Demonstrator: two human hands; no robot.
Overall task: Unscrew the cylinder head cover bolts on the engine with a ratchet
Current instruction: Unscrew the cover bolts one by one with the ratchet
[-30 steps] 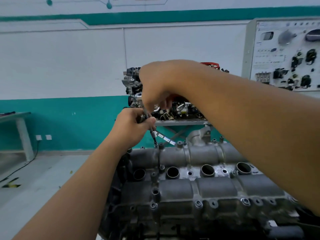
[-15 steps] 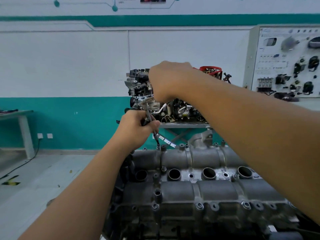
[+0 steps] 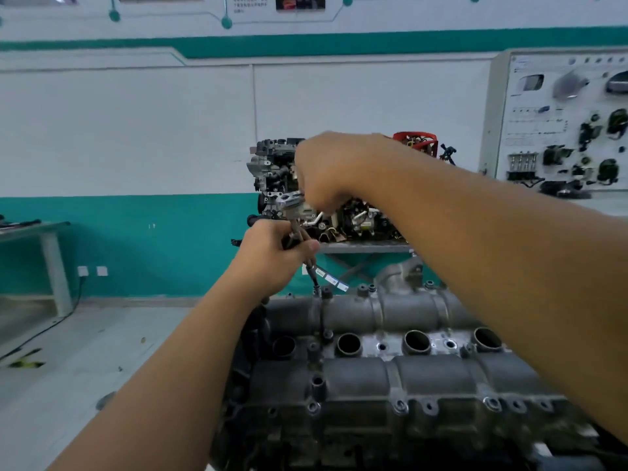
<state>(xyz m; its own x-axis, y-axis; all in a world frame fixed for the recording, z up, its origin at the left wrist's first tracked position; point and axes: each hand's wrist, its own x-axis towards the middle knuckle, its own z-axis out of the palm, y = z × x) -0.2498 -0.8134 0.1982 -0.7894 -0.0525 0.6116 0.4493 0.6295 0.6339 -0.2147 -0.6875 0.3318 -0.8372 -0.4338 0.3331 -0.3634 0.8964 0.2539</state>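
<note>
Cover, lower frame: the cylinder head cover (image 3: 390, 375) fills the lower centre and right, and several near-edge bolts (image 3: 400, 406) sit seated in their bosses.
Progress: judging by those seated bolts, most of the unscrewing looks left; whether any are already out I cannot tell.
Far-edge bolt: the bolt being worked (image 3: 316, 291) is at the cover's far left edge, mid-frame, right under the tool tip.
Left hand: the left hand (image 3: 275, 253) is curled round the ratchet extension (image 3: 307, 256), just above that bolt.
Right hand: the right hand (image 3: 323, 175) is closed in a fist over the ratchet head (image 3: 289, 202), above the left hand.
Background: a second engine (image 3: 278, 171) on a stand sits behind the hands; a parts display board (image 3: 560, 124) hangs upper right.
</note>
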